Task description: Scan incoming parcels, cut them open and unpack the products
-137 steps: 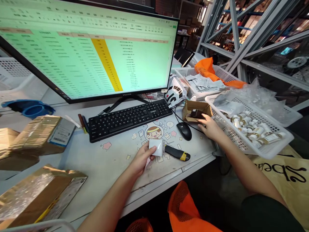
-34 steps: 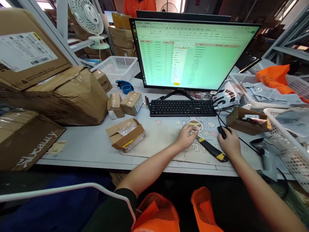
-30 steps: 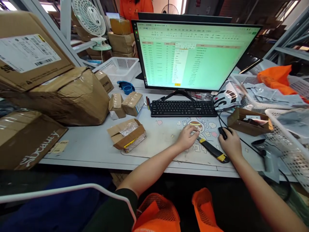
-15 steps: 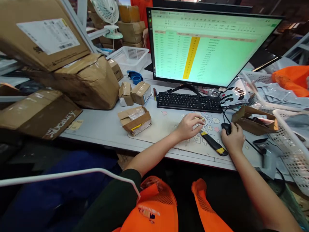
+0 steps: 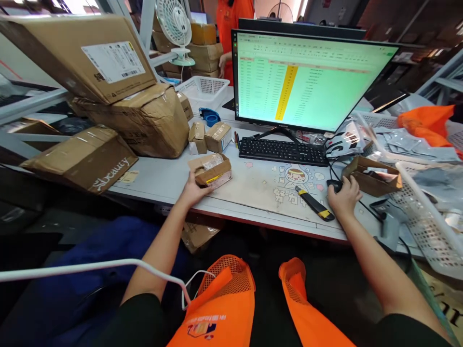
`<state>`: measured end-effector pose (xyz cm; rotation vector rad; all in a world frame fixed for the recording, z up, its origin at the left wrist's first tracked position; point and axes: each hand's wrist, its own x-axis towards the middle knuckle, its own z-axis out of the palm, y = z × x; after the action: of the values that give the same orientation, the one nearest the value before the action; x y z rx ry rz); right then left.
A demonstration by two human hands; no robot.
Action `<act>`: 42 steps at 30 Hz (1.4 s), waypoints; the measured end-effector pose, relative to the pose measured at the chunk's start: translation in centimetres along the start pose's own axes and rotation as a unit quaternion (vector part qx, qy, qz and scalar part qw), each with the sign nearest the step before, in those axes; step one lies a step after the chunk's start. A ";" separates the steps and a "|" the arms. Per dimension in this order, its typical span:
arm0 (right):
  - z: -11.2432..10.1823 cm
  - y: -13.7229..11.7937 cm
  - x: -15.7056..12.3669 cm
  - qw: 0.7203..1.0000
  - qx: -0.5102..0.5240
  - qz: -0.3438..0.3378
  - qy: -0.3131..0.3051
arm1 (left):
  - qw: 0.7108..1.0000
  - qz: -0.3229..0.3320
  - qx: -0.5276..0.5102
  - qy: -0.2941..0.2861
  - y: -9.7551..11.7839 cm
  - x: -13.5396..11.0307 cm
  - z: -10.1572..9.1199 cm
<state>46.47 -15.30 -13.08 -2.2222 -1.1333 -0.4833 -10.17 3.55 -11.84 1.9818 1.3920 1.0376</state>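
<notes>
One left hand [image 5: 192, 192]: touching box [image 5: 220, 174], cannot tell if gripping; could tip it by tugging.
Right hand [image 5: 344, 198]: grasping mouse [image 5: 336, 185].

Sleeves [image 5: 139, 318]: short, very dark green
Vest [image 5: 220, 320]: bright orange, open-fronted
Mesh [image 5: 235, 266]: orange, small-holed
Lettering [image 5: 208, 318]: pale, above a small emblem [image 5: 201, 329]
Cable [image 5: 108, 263]: white, smooth
</notes>
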 end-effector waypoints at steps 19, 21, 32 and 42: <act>-15.3 -10.3 -24.2 0.894 0.333 -0.198 -0.224 | 0.838 0.237 -0.316 -0.378 13.0 -13.0 12.7; -16.2 -9.4 -26.1 0.903 0.349 -0.145 -0.206 | 0.810 0.172 -0.389 -0.405 14.0 -14.2 15.1; -19.1 -7.5 -31.4 0.941 0.333 0.003 -0.065 | 0.751 0.242 -0.491 -0.370 20.1 -18.6 17.9; -33.9 -3.5 -24.0 0.987 0.018 -0.159 -0.027 | 0.782 0.151 -0.447 -0.408 21.3 -14.7 20.0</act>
<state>28.16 -50.22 0.46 -2.0403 -1.5252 -0.5286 15.14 -17.15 -11.84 1.5542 0.0393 0.6030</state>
